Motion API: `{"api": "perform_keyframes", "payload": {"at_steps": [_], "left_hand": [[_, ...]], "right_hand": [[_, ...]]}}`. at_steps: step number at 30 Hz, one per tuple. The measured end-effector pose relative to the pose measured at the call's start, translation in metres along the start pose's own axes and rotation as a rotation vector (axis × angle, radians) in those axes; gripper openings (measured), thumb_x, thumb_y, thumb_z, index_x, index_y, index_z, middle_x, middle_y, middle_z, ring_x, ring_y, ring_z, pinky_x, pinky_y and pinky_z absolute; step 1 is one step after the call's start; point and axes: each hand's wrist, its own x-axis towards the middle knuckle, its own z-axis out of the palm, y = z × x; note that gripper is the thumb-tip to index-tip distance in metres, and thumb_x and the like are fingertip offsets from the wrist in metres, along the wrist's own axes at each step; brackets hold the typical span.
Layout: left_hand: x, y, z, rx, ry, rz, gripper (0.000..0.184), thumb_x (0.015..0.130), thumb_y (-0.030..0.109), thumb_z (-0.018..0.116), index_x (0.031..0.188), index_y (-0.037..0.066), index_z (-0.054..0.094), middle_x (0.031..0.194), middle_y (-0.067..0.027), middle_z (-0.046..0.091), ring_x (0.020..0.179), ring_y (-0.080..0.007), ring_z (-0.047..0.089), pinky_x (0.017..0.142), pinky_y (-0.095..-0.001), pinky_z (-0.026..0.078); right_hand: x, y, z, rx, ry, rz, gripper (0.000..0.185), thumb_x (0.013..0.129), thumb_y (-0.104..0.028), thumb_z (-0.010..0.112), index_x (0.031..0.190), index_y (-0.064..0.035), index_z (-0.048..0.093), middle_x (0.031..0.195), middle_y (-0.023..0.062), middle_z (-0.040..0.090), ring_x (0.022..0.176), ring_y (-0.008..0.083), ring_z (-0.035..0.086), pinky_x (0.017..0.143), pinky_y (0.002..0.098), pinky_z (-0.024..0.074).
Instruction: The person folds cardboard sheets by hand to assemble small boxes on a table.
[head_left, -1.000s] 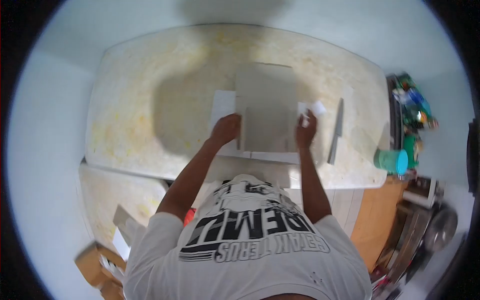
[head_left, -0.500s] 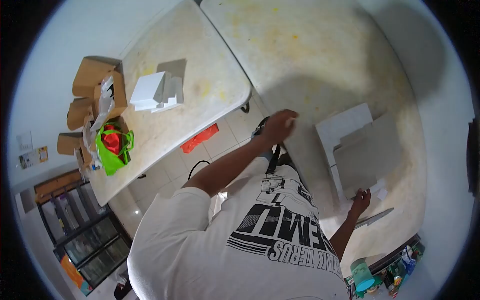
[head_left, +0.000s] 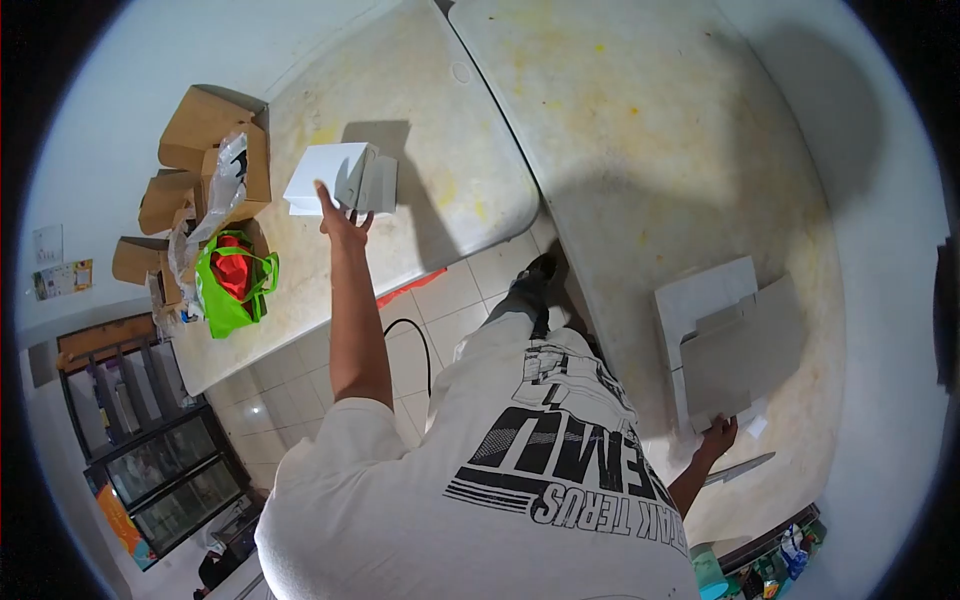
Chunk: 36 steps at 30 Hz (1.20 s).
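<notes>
My left hand (head_left: pixel 345 222) reaches over the left table and touches the near edge of a stack of white boxes (head_left: pixel 335 168), thumb and fingers spread apart around its corner. On the right table my right hand (head_left: pixel 718 437) rests at the near edge of a flat grey board (head_left: pixel 735 360), fingers partly bent; whether they pinch it is hard to tell. White sheets (head_left: pixel 705 295) stick out from under the board. A knife (head_left: pixel 740 467) lies just beside my right hand.
Open brown cardboard boxes (head_left: pixel 215 150) and a green bag (head_left: pixel 225 310) with red contents stand at the left table's far left end. A narrow gap separates the two tables. A turquoise container (head_left: pixel 708 572) is at the lower right, near colourful packets.
The view has swung left since the first frame. My left hand has left the grey board's side and moved across to the white boxes. My right hand stays by the board.
</notes>
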Motion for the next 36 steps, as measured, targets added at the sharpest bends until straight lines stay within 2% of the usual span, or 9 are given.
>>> {"api": "perform_keyframes", "payload": {"at_steps": [5, 10, 13, 14, 16, 20, 25, 28, 36], "left_hand": [[0.046, 0.002, 0.012, -0.037, -0.123, -0.314, 0.055, 0.074, 0.037, 0.071, 0.12, 0.016, 0.049, 0.116, -0.0072, 0.043, 0.105, -0.024, 0.042, 0.093, -0.0496, 0.038], [0.01, -0.009, 0.04, 0.095, -0.254, -0.166, 0.047, 0.078, 0.033, 0.065, 0.12, 0.016, 0.048, 0.117, -0.0042, 0.048, 0.109, -0.0218, 0.045, 0.091, -0.0485, 0.039], [-0.058, -0.031, 0.08, 0.16, -0.562, -0.073, 0.045, 0.083, 0.028, 0.06, 0.123, 0.016, 0.046, 0.121, -0.0048, 0.05, 0.111, -0.0236, 0.048, 0.091, -0.0492, 0.041], [-0.108, -0.036, 0.099, 0.166, -0.709, -0.094, 0.044, 0.085, 0.026, 0.058, 0.125, 0.015, 0.045, 0.123, -0.005, 0.051, 0.111, -0.0243, 0.05, 0.091, -0.0492, 0.043], [-0.195, -0.053, 0.133, 0.209, -0.97, -0.145, 0.044, 0.088, 0.022, 0.056, 0.129, 0.011, 0.042, 0.124, -0.0066, 0.052, 0.111, -0.025, 0.053, 0.09, -0.048, 0.047], [-0.338, -0.073, 0.179, 0.277, -1.421, -0.411, 0.047, 0.093, 0.028, 0.053, 0.132, 0.005, 0.038, 0.129, -0.0107, 0.05, 0.115, -0.0266, 0.053, 0.09, -0.0465, 0.05], [-0.441, -0.084, 0.213, 0.338, -1.712, -0.799, 0.05, 0.095, 0.035, 0.05, 0.132, 0.003, 0.04, 0.131, -0.012, 0.05, 0.12, -0.0284, 0.05, 0.093, -0.049, 0.046], [-0.458, -0.081, 0.233, 0.331, -1.978, -1.16, 0.055, 0.096, 0.044, 0.042, 0.131, 0.002, 0.043, 0.133, -0.0129, 0.049, 0.123, -0.0291, 0.047, 0.098, -0.0488, 0.04], [-0.434, -0.057, 0.234, 0.468, -2.185, 0.277, 0.048, 0.098, 0.039, 0.039, 0.13, 0.004, 0.045, 0.132, -0.0137, 0.05, 0.117, -0.0288, 0.052, 0.098, -0.0414, 0.042]], "right_hand": [[-0.003, -0.017, 0.01, 0.213, 0.051, 0.127, 0.048, 0.091, -0.018, 0.058, 0.134, -0.0037, 0.043, 0.109, 0.0127, 0.057, 0.096, 0.0235, 0.058, 0.07, 0.0375, 0.0527], [0.008, -0.009, 0.007, 0.186, 0.238, 0.198, 0.045, 0.087, -0.018, 0.061, 0.128, -0.0033, 0.05, 0.107, 0.0127, 0.062, 0.096, 0.0297, 0.06, 0.075, 0.0448, 0.0522], [0.017, -0.034, 0.013, -0.496, 0.761, -0.404, 0.031, 0.081, -0.019, 0.066, 0.106, 0.0002, 0.065, 0.099, 0.0213, 0.065, 0.095, 0.039, 0.059, 0.087, 0.0462, 0.0478], [0.026, -0.048, 0.014, -0.542, 0.708, -0.467, 0.035, 0.082, -0.015, 0.069, 0.113, -0.0006, 0.06, 0.117, 0.0172, 0.057, 0.106, 0.0332, 0.055, 0.095, 0.0458, 0.0428], [-0.014, -0.159, 0.065, 0.339, 0.446, -0.4, 0.046, 0.081, -0.01, 0.07, 0.122, -0.0016, 0.052, 0.123, 0.0141, 0.054, 0.109, 0.0274, 0.054, 0.092, 0.0397, 0.0472], [-0.061, -0.315, 0.105, -0.296, 0.088, -1.029, 0.11, 0.056, -0.029, 0.089, 0.146, -0.0148, 0.028, 0.151, 0.0161, 0.024, 0.14, 0.0331, 0.02, 0.101, 0.0472, 0.0404], [-0.026, -0.318, 0.09, 0.263, -0.077, -0.731, 0.078, 0.075, -0.027, 0.079, 0.139, -0.0116, 0.038, 0.138, 0.0144, 0.04, 0.12, 0.0287, 0.048, 0.09, 0.0417, 0.0511], [-0.03, -0.294, 0.068, 0.611, -0.294, -0.251, 0.06, 0.085, -0.024, 0.069, 0.136, -0.0101, 0.04, 0.125, 0.0091, 0.051, 0.101, 0.0202, 0.06, 0.075, 0.0319, 0.0557], [-0.053, -0.23, 0.056, 0.947, -0.25, 0.04, 0.054, 0.092, -0.035, 0.058, 0.128, 0.0021, 0.043, 0.115, 0.0084, 0.055, 0.077, 0.0097, 0.061, 0.065, 0.0239, 0.0503]]}}
